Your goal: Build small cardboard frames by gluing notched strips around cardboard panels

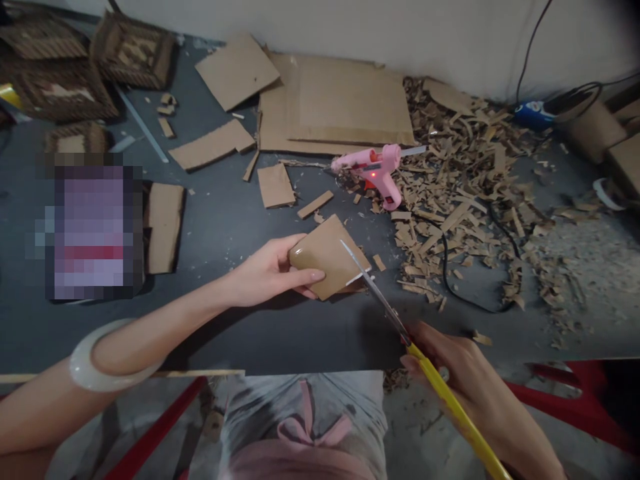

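Observation:
A small square piece of cardboard (331,257) is held over the front of the dark table by my left hand (280,270), its thumb on top and fingers beneath. My right hand (450,360) is closed around yellow-handled scissors (390,312). The scissor blades are parted at the cardboard's right corner, one blade above it. Just behind the held piece lie a short cardboard strip (315,204) and a small cardboard rectangle (276,186).
A pink glue gun (377,172) with a red light lies behind, beside heaped cardboard scraps (460,180). Large cardboard sheets (345,100) are at the back. Woven-looking cardboard boxes (133,50) stand back left, a blurred-out object (93,233) at left. A black cord (446,267) curves at right.

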`<state>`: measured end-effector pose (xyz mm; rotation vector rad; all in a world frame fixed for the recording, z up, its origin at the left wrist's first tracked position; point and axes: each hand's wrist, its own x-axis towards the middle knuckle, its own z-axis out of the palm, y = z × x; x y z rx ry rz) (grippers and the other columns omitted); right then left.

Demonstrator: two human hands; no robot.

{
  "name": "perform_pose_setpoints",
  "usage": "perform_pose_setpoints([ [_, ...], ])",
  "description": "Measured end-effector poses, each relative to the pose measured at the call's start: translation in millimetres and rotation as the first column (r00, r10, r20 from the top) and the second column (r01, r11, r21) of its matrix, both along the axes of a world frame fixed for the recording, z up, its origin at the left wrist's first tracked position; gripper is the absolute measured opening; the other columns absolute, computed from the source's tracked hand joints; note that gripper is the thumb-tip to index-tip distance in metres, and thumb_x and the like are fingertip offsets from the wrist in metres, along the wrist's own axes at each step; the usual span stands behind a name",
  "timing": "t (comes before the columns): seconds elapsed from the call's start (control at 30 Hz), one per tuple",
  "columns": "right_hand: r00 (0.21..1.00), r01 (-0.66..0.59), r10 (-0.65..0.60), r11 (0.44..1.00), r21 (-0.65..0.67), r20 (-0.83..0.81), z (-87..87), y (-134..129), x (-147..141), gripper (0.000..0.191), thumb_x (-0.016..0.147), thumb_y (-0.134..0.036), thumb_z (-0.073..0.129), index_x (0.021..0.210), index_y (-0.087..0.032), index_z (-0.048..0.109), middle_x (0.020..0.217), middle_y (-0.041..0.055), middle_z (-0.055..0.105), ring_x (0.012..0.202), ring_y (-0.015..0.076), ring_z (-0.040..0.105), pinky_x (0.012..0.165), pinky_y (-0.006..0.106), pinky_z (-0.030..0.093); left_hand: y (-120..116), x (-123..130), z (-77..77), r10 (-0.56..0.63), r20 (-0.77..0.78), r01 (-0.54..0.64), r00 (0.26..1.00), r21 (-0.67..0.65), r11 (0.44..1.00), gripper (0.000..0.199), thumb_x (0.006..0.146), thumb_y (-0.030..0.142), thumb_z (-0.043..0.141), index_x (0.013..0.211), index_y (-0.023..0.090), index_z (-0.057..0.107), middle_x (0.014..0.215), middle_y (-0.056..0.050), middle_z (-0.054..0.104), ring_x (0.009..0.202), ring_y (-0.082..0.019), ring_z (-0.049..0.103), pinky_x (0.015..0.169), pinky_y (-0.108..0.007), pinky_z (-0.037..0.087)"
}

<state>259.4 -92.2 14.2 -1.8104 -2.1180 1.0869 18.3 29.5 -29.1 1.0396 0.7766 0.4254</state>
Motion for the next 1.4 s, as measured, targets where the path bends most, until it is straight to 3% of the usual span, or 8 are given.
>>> perform_pose_setpoints([
  [0.27,1.0,0.024,-0.024,0.999,0.037,-0.004,0.1,-2,-4,0.034,0.091,-0.045,0.038,0.068,-0.021,0.041,0.05,-0.005,0.045,0.041,0.0081,0.039,0.04,0.02,0.03,0,0,0.8,0.001,0.026,0.0,1.0,-0.028,1.0,0.04,0.07,0.03,0.071,0.101,0.013,0.052,0.086,-0.003,0.065,0.073,-0.015,0.066,0.063,-0.024,0.059],
  [0.6,0.998,0.064,-0.062,0.978,0.197,-0.017,-17.6,-10,-4,0.028,0.088,-0.042,0.047,0.071,-0.02,0.045,0.047,-0.0071,0.043,0.038,0.0068,0.037,0.039,0.019,0.029,1,1,0.8,0.022,0.029,-0.021,0.999,-0.025,0.999,0.039,0.068,0.03,0.073,0.098,0.014,0.054,0.082,-0.001,0.063,0.073,-0.015,0.065,0.059,-0.024,0.059],
  [0.83,1.0,0.031,-0.031,0.999,0.024,-0.002,-10.0,-14,-4,0.03,0.091,-0.044,0.035,0.077,-0.02,0.046,0.056,-0.0023,0.052,0.045,0.0108,0.047,0.042,0.021,0.035,-4,4,1.3,0.017,0.045,-0.014,0.999,-0.055,0.998,0.039,0.069,0.033,0.072,0.099,0.013,0.056,0.081,-0.001,0.064,0.071,-0.015,0.066,0.058,-0.023,0.059],
  [0.97,0.999,0.009,-0.011,0.999,0.043,0.049,-6.5,-15,-6,0.026,0.092,-0.041,0.033,0.083,-0.02,0.046,0.065,0.0009,0.057,0.052,0.013,0.054,0.049,0.022,0.04,-10,5,2.1,-0.003,0.079,0.008,0.997,-0.066,0.998,0.035,0.071,0.031,0.07,0.098,0.012,0.056,0.08,-0.002,0.065,0.071,-0.015,0.066,0.059,-0.023,0.059],
  [1.1,0.995,-0.028,0.017,0.992,0.119,0.098,-6.9,-13,-8,0.03,0.093,-0.041,0.033,0.076,-0.021,0.045,0.06,0.0004,0.055,0.046,0.0121,0.051,0.045,0.022,0.036,-12,6,2.2,0.008,0.064,-0.005,0.998,-0.055,0.998,0.035,0.071,0.031,0.07,0.098,0.012,0.057,0.081,-0.002,0.064,0.073,-0.015,0.065,0.06,-0.024,0.06],
  [1.4,0.996,0.002,-0.007,0.998,0.058,0.088,-12.2,-2,-9,0.04,0.092,-0.049,0.03,0.065,-0.022,0.04,0.049,-0.0021,0.049,0.038,0.01,0.041,0.04,0.022,0.028,-6,4,0.1,0.025,0.057,-0.021,0.998,-0.062,0.998,0.038,0.071,0.03,0.071,0.101,0.013,0.056,0.083,-0.002,0.064,0.071,-0.014,0.065,0.056,-0.021,0.059],
])
